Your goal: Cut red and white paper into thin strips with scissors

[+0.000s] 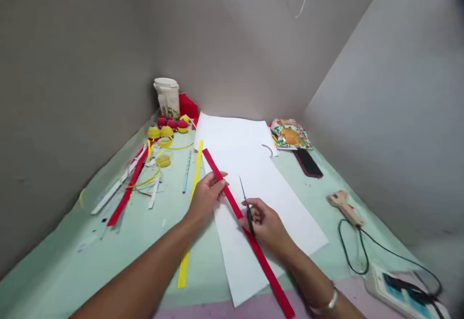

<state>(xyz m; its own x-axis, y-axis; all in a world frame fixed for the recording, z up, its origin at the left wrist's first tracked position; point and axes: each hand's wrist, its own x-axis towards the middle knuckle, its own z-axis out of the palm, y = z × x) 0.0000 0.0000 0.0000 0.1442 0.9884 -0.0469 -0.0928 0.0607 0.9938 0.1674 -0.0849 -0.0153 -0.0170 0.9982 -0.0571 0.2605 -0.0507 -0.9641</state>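
My left hand (208, 192) pinches a long red strip (232, 201) near its upper end, thumb on top. The strip runs diagonally down toward the front edge of the table. My right hand (264, 220) is closed around the black handles of a pair of scissors (249, 215), whose thin blade points up and away; its thumb touches the red strip. Beneath both hands lie white paper sheets (268, 256). A yellow strip (184, 268) passes beside the paper and partly behind my left forearm.
At left are red and yellow balls (167, 132), a white bucket (166, 97), another red strip (126, 198) and paper scraps. A light-blue pencil (187, 171) lies nearby. At right are a phone (308, 163), a packet (291, 134), a corded glue gun (344, 207) and a power strip (377, 285).
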